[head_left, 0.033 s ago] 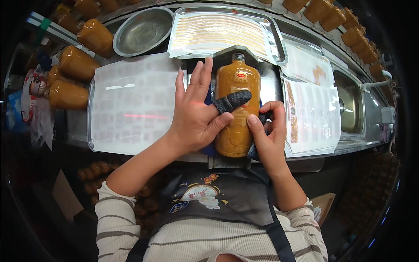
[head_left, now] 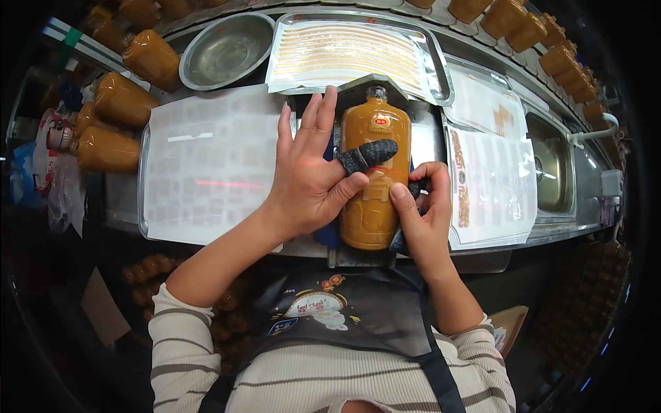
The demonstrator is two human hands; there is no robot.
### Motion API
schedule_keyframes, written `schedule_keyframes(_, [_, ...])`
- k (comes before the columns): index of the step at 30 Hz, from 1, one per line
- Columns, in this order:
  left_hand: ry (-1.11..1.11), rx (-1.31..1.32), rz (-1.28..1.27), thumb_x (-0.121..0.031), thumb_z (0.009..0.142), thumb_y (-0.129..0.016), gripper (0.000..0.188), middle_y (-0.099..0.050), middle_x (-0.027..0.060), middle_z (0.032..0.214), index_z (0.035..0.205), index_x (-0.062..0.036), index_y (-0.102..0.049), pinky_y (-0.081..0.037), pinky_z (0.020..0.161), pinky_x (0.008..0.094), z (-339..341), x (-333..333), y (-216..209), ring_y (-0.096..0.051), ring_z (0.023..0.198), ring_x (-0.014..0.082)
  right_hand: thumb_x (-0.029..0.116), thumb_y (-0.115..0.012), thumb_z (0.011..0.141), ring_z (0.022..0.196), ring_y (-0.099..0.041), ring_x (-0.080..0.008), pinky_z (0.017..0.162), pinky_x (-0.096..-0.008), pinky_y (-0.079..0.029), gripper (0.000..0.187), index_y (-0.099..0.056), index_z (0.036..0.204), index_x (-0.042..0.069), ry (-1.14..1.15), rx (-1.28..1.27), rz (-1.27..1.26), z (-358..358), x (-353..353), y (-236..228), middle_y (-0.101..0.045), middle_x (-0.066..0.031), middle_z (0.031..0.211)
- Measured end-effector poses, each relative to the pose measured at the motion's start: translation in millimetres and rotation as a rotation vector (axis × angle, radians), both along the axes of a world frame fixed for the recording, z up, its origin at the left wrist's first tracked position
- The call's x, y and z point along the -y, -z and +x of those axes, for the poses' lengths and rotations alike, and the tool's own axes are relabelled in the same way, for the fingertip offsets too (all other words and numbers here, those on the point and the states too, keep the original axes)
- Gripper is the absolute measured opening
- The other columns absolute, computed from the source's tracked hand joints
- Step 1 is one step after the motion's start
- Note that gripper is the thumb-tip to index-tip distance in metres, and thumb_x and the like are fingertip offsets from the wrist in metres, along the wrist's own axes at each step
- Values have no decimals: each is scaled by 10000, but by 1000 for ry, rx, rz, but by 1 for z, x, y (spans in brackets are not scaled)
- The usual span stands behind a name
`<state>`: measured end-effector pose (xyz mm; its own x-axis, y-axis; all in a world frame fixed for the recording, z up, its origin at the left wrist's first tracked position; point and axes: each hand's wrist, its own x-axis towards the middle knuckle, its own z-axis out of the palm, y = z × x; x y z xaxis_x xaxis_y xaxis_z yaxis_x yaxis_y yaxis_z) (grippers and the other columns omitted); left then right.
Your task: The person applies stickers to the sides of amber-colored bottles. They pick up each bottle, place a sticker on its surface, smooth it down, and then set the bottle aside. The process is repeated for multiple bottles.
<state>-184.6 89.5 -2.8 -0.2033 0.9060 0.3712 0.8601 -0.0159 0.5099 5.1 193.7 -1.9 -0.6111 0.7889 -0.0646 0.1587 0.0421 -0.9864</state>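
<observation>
A brown glazed bottle [head_left: 375,217] lies on its back in front of me, its short neck pointing away. Blue padding shows along its sides. Near the neck is a small red and gold label [head_left: 380,123]; a tan patch shows on its lower middle. My left hand [head_left: 306,165] has its fingers spread. Its index finger, in a black finger cover [head_left: 368,156], lies across the bottle, with the thumb at the left side. My right hand [head_left: 428,213] grips the bottle's right edge, thumb on top and fingers curled beside it, partly hidden; dark covers show on some of them.
White sheets [head_left: 206,206] lie to the left, and a sheet with brown decals [head_left: 492,193] to the right. Beyond the bottle are a tray of gold strips [head_left: 441,82] and a metal bowl [head_left: 224,58]. More brown bottles [head_left: 110,150] stand left; a sink [head_left: 554,168] is far right.
</observation>
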Motion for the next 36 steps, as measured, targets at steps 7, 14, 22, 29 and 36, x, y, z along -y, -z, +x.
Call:
schedule_keyframes(7, [20,30,-6,-493,992,-561,508,-194,284,1647,864,-48,-772,-76,1155,685,-16,3,7,-248,1492,471,259,-735,934,655,-433,-42,577,-198,-378,377,-471,1086,37,-5,-20,-10,-1,1,1,-509,-19,940])
schedule_keyframes(14, [89,-34,2,-460,960,-622,405,-254,211,1653,908,-96,-792,-78,1156,692,-13,-9,-15,-271,1483,465,259,-729,937,661,-456,-63,580,-209,-391,377,-468,1084,31,2,-45,-3,-3,2,-2,-516,-33,938])
schedule_keyframes(22, [47,-50,73,-461,976,-600,431,-266,146,1665,841,-89,-771,-71,1165,683,-27,-21,-7,-286,1479,466,275,-724,945,692,-489,-71,605,-213,-413,393,-458,1091,26,-20,18,44,-2,2,0,-517,-40,939])
schedule_keyframes(29, [43,98,75,-419,1010,-573,437,-225,99,1686,824,-57,-732,-60,1185,650,-36,-36,-3,-284,1493,439,250,-706,960,742,-568,-82,614,-219,-434,368,-448,1098,26,-34,-14,47,-3,3,-3,-530,-47,951])
schedule_keyframes(36, [80,-32,114,-405,990,-601,399,-233,91,1685,842,-62,-742,-66,1183,654,-28,-28,-6,-308,1481,438,226,-708,948,673,-493,-58,586,-206,-398,344,-461,1086,30,-8,7,90,-4,2,2,-542,-46,926])
